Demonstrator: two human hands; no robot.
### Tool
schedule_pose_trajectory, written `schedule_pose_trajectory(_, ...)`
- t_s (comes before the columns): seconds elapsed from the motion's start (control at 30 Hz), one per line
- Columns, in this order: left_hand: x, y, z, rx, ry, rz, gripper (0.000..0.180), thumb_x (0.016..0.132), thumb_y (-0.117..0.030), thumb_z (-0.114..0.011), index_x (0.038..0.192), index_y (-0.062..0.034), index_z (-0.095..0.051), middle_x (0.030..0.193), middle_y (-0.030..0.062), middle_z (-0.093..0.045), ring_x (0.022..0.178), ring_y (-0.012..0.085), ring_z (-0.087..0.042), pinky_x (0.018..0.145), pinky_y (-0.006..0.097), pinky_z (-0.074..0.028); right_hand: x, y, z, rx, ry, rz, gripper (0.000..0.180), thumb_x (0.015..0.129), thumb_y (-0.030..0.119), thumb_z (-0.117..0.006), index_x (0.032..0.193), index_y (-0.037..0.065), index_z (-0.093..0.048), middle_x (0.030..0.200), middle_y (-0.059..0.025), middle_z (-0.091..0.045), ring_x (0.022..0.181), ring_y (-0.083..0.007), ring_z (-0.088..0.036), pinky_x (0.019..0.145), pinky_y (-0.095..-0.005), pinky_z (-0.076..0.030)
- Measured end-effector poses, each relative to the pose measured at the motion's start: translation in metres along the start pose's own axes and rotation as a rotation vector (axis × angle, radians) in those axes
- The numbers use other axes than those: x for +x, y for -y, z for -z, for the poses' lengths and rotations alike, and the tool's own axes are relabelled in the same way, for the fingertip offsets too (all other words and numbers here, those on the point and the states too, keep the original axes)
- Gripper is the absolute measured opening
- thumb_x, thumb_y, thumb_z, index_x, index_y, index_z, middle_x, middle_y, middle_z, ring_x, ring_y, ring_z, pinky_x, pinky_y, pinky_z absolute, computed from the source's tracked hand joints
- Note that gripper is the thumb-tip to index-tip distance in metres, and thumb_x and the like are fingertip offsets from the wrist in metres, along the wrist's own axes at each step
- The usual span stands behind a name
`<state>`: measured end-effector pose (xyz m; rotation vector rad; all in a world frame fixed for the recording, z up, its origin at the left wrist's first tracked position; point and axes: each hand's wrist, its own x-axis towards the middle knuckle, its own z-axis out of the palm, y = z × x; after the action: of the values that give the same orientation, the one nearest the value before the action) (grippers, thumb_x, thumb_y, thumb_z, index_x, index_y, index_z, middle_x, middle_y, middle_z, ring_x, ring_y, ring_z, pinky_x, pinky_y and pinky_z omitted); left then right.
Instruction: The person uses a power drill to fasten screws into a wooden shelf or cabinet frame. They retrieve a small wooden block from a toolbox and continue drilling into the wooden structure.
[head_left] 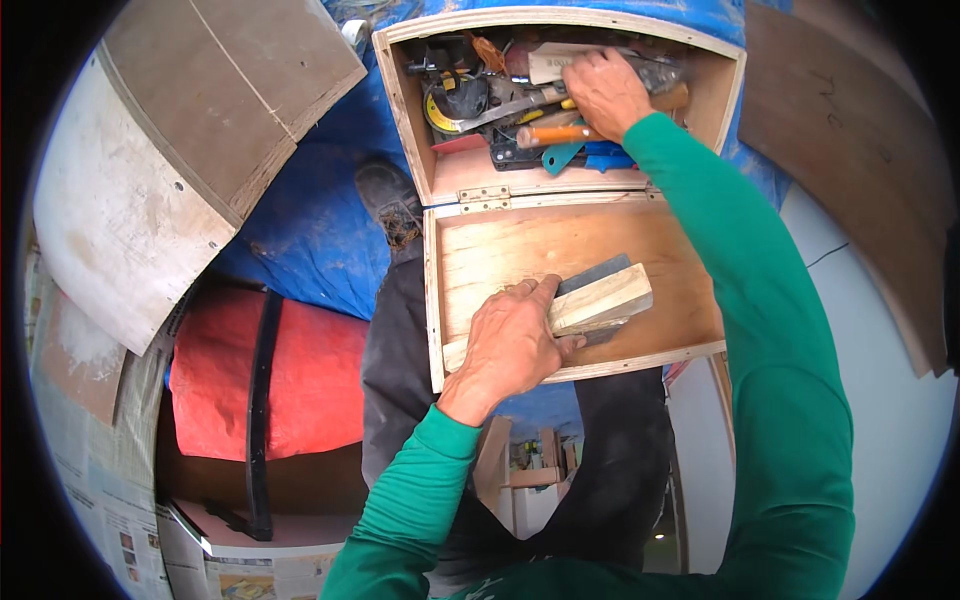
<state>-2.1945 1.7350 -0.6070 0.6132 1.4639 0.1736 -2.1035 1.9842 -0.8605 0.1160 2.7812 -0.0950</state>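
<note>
My left hand [510,335] rests in the box's lid, its fingers and thumb closed around a pale wood block [605,300]. Dark grey flat pieces [597,272] lie against the block; whether they are sandpaper I cannot tell. My right hand [605,92] reaches into the wooden toolbox [560,18], fingers curled down among the tools beside a whitish labelled piece [552,64]. Its fingertips are partly hidden. Close by lie an orange-handled tool [555,135], a metal blade-like tool [515,108], a yellow tape measure [437,112] and a teal piece [560,156].
Hinges [484,197] join the toolbox to its open lid [480,235], which lies above my legs. A blue tarp [300,220] spreads around a dark shoe [385,195]. Wooden boards [230,70] stand at left, a brown panel [840,110] at right. Red sheeting [215,370] sits lower left.
</note>
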Motion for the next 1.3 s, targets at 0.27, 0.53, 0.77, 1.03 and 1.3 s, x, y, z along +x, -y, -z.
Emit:
schedule_pose_trajectory(0.27, 0.002, -0.005, 0.006, 0.006, 0.035, 0.000, 0.082, 0.080, -0.036, -0.093, 0.143, 0.0057, -0.061, 0.128, 0.0275, -0.071, 0.119, 0.0445, -0.068, 0.104, 0.049, -0.053, -0.043, 0.000, 0.037, 0.189, 0.143, 0.026, 0.017, 0.093, 0.010, -0.064, 0.109, 0.005, -0.070, 0.108, -0.0137, -0.075, 0.114, -0.0299, -0.070, 0.099, -0.0445, -0.051)
schedule_pose_trajectory(0.53, 0.003, -0.001, 0.003, 0.066, 0.029, -0.007, 0.081, 0.080, -0.036, -0.093, 0.143, 0.0045, -0.062, 0.125, 0.0258, -0.072, 0.118, 0.0445, -0.068, 0.103, 0.049, -0.053, -0.021, -0.011, 0.043, 0.312, 0.245, -0.043, 0.035, 0.093, 0.022, -0.068, 0.119, -0.001, -0.070, 0.125, -0.0189, -0.071, 0.122, -0.0372, -0.066, 0.105, -0.0512, -0.050)
schedule_pose_trajectory(0.77, 0.005, -0.002, 0.006, 0.049, 0.050, -0.008, 0.078, 0.080, -0.034, -0.093, 0.141, 0.0043, -0.063, 0.120, 0.0246, -0.072, 0.112, 0.0439, -0.069, 0.099, 0.050, -0.054, 0.043, -0.016, -0.001, 0.321, 0.058, -0.211, 0.034, 0.103, 0.032, -0.061, 0.103, 0.005, -0.082, 0.092, -0.0262, -0.077, 0.087, -0.0444, -0.077, 0.080, -0.0531, -0.064)
schedule_pose_trajectory(1.03, -0.001, 0.008, -0.002, 0.034, 0.011, -0.039, 0.078, 0.080, -0.030, -0.092, 0.143, 0.0054, -0.061, 0.122, 0.0271, -0.071, 0.114, 0.0435, -0.069, 0.100, 0.049, -0.053, 0.075, 0.012, -0.020, 0.169, -0.018, -0.301, 0.018, 0.086, 0.019, -0.070, 0.094, 0.011, -0.083, 0.092, -0.0163, -0.078, 0.087, -0.0364, -0.077, 0.075, -0.0508, -0.062)
schedule_pose_trajectory(1.3, 0.001, 0.005, 0.003, 0.032, -0.011, -0.052, 0.076, 0.080, -0.026, -0.090, 0.142, 0.0046, -0.061, 0.121, 0.0257, -0.072, 0.113, 0.0434, -0.069, 0.100, 0.050, -0.052, 0.030, -0.014, 0.014, 0.264, -0.088, -0.217, 0.021, 0.100, 0.021, -0.065, 0.118, 0.018, -0.077, 0.106, -0.0121, -0.077, 0.097, -0.0340, -0.075, 0.081, -0.0484, -0.060)
